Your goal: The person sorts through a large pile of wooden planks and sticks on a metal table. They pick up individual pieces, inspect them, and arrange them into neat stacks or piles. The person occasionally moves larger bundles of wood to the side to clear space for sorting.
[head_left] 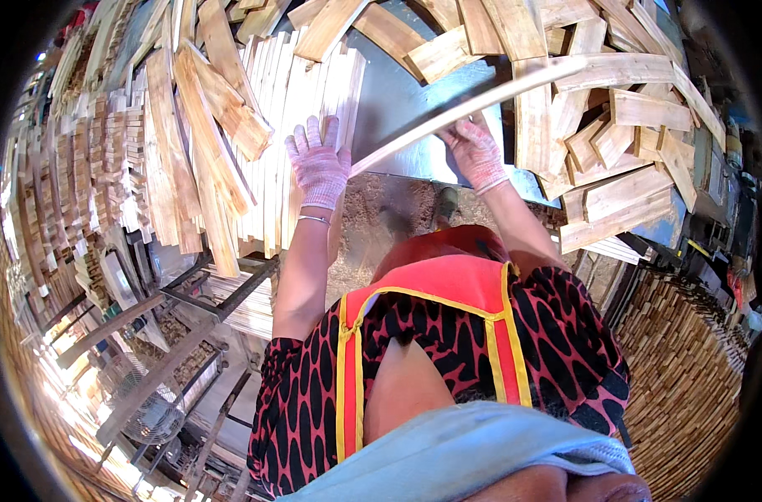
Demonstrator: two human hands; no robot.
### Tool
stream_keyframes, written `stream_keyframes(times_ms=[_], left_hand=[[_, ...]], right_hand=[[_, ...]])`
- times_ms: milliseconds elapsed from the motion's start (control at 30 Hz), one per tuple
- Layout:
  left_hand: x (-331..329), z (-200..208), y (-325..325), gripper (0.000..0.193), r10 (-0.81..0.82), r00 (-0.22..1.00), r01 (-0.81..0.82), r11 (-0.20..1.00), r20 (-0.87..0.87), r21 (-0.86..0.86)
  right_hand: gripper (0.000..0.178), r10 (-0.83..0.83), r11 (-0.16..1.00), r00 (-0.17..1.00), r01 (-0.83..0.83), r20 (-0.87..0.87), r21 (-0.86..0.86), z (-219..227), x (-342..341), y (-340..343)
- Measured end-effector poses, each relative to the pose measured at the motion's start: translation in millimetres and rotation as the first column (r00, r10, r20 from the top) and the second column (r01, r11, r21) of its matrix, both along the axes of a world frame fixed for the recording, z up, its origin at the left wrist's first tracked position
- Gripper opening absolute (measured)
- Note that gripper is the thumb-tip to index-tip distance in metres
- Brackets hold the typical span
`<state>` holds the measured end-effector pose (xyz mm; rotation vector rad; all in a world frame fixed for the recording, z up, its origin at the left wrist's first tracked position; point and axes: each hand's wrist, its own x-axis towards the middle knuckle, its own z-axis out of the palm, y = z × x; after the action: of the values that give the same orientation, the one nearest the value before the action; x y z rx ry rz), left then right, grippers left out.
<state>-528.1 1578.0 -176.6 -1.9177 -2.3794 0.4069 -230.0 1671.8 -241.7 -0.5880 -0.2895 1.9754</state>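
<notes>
My right hand [474,151], in a pinkish knitted glove, grips a long, narrow wooden board [519,89] edge-up near its middle. The board slants from beside my left wrist up to the right, over the metal tabletop [389,100]. My left hand [321,159], gloved the same way, lies with fingers outstretched on a row of pale boards [268,197] packed side by side. The board's near end comes close to my left hand; whether they touch I cannot tell.
Loose boards [201,125] lie across the row's left part. A jumbled heap of boards [623,142] covers the table's right side. Stacked wood [63,176] stands far left, with a metal frame [222,309] and a fan [155,414] below it. More stacked wood [682,360] is at lower right.
</notes>
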Motion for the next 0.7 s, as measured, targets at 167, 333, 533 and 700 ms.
stream_keyframes(times_ms=[167,333,533,700], left_hand=[[0,2,0,0.070,-0.003,0.999,0.001,0.999,0.043,0.044],[-4,-9,-2,0.075,-0.018,0.991,0.004,0.994,0.132,0.109],[21,19,-11,0.085,-0.043,0.987,0.044,0.999,0.156,0.001],[32,12,6,0.086,0.036,0.997,-0.036,0.999,0.069,-0.003]], right_hand=[[0.051,0.181,0.978,0.892,-0.209,0.413,0.023,62,2,4],[0.047,0.274,0.845,0.382,-0.534,0.883,-0.031,49,-68,-23],[0.041,0.091,0.172,-0.016,-0.985,0.996,-0.032,57,-128,70],[0.051,-0.593,0.542,-0.291,-0.834,0.751,0.105,64,-156,166]])
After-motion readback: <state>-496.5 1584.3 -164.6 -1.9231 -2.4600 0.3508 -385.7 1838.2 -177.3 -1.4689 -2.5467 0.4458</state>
